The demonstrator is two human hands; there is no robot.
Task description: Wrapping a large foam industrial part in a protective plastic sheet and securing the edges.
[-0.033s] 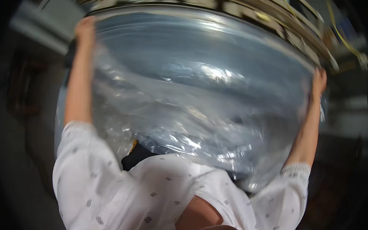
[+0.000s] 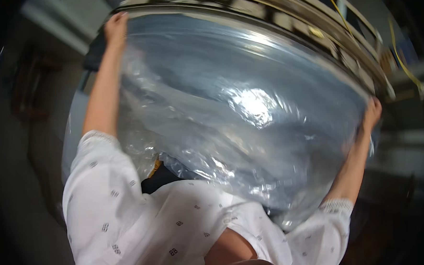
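A wide sheet of clear plastic film [image 2: 204, 80] stretches between my two hands, glossy and lightly wrinkled, with a bright reflection right of its middle. At the far left, my left hand [image 2: 116, 27] is closed on the film's far edge. My right hand [image 2: 372, 110] grips the same edge at the far right, also with its fingers closed. Both arms reach well forward and apart. Between them the film runs down toward my body, where it bunches into loose, shiny creases. The exact hold of the fingertips is too small to make out.
A long slatted frame or rack [image 2: 282, 18] runs just beyond the film's far edge. Yellow cords [image 2: 402, 65] hang at the upper right. A dark object [image 2: 95, 54] sits beside my left hand. The surroundings at the sides are dim and blurred.
In the picture, my left hand has shifted right and slightly up, and my right hand lower. The film's far edge slants more steeply, and its reflection has become larger and brighter.
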